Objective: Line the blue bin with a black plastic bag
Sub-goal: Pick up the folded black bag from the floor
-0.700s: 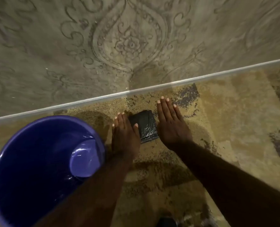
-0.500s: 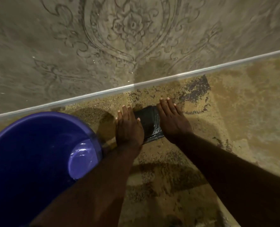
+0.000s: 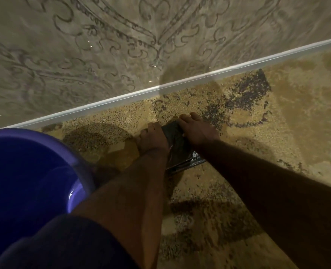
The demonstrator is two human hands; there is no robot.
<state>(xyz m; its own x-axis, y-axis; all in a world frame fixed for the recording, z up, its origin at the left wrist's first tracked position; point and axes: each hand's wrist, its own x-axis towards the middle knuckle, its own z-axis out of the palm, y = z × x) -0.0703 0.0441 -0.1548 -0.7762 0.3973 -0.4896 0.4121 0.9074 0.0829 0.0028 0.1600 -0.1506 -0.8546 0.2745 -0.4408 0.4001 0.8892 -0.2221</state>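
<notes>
Head view: two hands, left hand (image 3: 153, 141), right hand (image 3: 196, 129), gripping one folded black bag (image 3: 177, 147); one blue bin (image 3: 34, 171).

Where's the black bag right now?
In the head view the folded bag lies on the carpet just right of centre, between the left hand and right hand, right of the blue bin and near the baseboard.

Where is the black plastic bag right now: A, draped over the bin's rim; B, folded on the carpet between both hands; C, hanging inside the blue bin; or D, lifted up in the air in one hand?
B: the folded black plastic bag lies on the carpet with the left hand and right hand at its two sides, to the right of the blue bin, which has no liner.
</notes>
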